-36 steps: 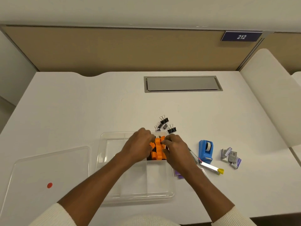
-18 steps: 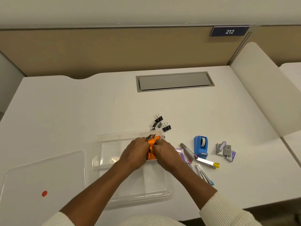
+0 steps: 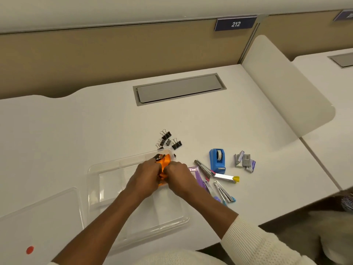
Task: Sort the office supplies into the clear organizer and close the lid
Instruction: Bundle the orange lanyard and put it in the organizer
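Note:
The clear organizer [image 3: 107,190] sits open on the white desk, with its lid [image 3: 42,217] lying flat to its left. My left hand [image 3: 145,176] and my right hand [image 3: 177,176] are both closed around the orange items [image 3: 165,161] in the organizer's far right compartment. Black binder clips [image 3: 169,140] lie just beyond the organizer. To the right lie a blue tape dispenser [image 3: 217,159], several small staplers [image 3: 223,190], a purple item [image 3: 196,173] and staple boxes [image 3: 245,161].
A grey cable hatch [image 3: 179,88] is set into the desk at the back. A tan partition runs along the far edge, and a white divider panel [image 3: 282,87] stands on the right. The desk's front edge is close to my body.
The camera view has swung rightwards and the scene sits lower left. Both hands stay closed on the orange items, pressing them lower into the far right compartment.

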